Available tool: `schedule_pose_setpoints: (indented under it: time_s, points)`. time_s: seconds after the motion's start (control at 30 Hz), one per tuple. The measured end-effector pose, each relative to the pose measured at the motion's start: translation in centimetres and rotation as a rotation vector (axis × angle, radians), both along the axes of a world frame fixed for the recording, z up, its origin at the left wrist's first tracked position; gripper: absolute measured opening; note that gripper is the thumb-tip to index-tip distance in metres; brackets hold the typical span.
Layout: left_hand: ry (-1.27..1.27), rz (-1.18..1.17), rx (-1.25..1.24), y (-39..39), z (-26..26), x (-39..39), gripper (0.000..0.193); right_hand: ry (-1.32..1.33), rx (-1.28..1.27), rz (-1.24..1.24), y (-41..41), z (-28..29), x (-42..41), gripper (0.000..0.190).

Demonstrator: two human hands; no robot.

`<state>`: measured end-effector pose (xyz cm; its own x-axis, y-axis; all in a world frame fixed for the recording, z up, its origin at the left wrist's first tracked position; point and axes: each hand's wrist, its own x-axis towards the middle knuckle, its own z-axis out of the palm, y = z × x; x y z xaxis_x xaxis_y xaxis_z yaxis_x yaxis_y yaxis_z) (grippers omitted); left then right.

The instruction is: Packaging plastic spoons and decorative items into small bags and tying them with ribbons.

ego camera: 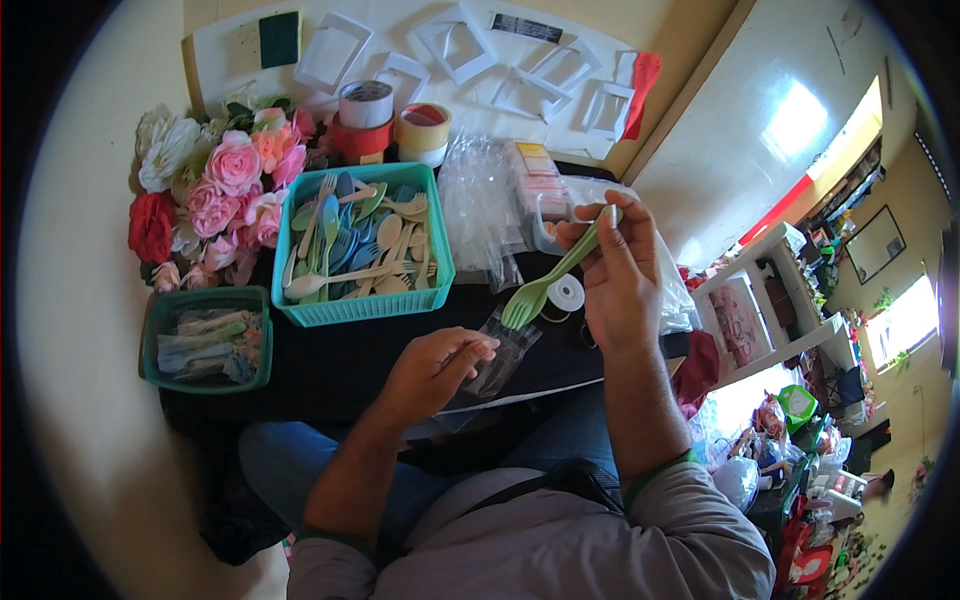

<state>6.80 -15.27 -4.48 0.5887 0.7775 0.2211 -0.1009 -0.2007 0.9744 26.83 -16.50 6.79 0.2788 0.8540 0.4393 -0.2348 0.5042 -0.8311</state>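
My right hand (622, 262) grips the handle end of a light green plastic fork (540, 289), which seems to lie stacked on another green piece. The fork slants down to the left. Its tines reach the upper end of a small clear plastic bag (504, 366); whether they are inside it, I cannot tell. My left hand (439, 367) pinches that bag at its left side between thumb and fingers. Beyond the hands, a turquoise basket (360, 311) holds many loose plastic forks and spoons in green, blue and cream.
A smaller green basket (210, 296) at left contains bagged cutlery. Behind stand artificial flowers (236, 169), tape rolls (366, 105) and a pile of clear bags (480, 210). A white spool (566, 292) lies close to my right wrist. The dark-covered table's edge borders my lap.
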Motion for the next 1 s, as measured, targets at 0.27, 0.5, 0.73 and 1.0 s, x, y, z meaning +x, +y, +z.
schedule_pose_setpoints:
  time_s: [0.27,0.5,0.73,1.0]
  points:
    - [-0.031,0.004,0.099,-0.2,0.3,0.2,0.026,-0.073,-0.028,-0.089,-0.7,-0.1,0.0,0.026]
    - [-0.002,0.056,0.090,-0.1,0.7,0.2,0.031,-0.124,-0.010,-0.176,-1.3,-0.6,-0.2,0.025]
    - [-0.001,0.089,0.028,-0.2,-0.8,0.9,0.030,-0.200,-0.011,-0.163,-1.8,-1.7,-1.5,0.024]
    - [-0.087,0.072,-0.169,-0.3,-1.2,1.6,0.025,-0.116,-0.182,-0.053,-1.1,-3.8,-2.5,0.021]
